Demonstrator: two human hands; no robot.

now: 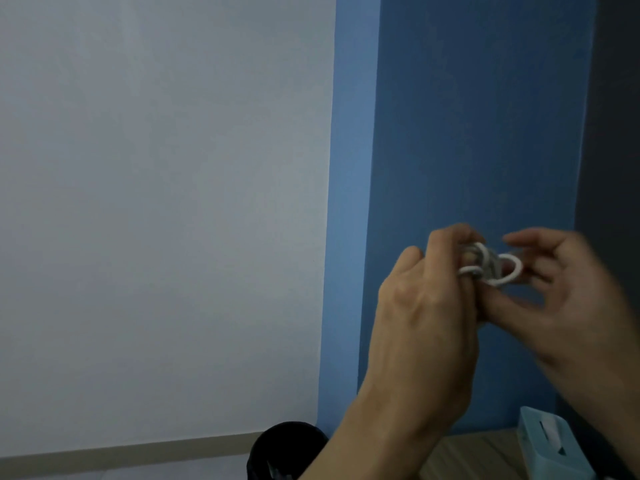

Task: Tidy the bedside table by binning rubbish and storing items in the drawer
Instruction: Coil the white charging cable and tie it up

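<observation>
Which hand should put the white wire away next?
Probably the left hand: its fingers are curled round the coiled white wire, while the right hand only hovers loosely around one loop.

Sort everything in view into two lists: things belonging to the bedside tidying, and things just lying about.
Job: coiled white cable, gripped by the left hand, right hand at its loop; black bin; wooden tabletop.
Lying about: pale blue tissue box on the tabletop.

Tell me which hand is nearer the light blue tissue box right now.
Right. The right hand hovers above the tissue box, fingers at the white cable coil. The left hand grips that coil, up and farther left of the box.
</observation>
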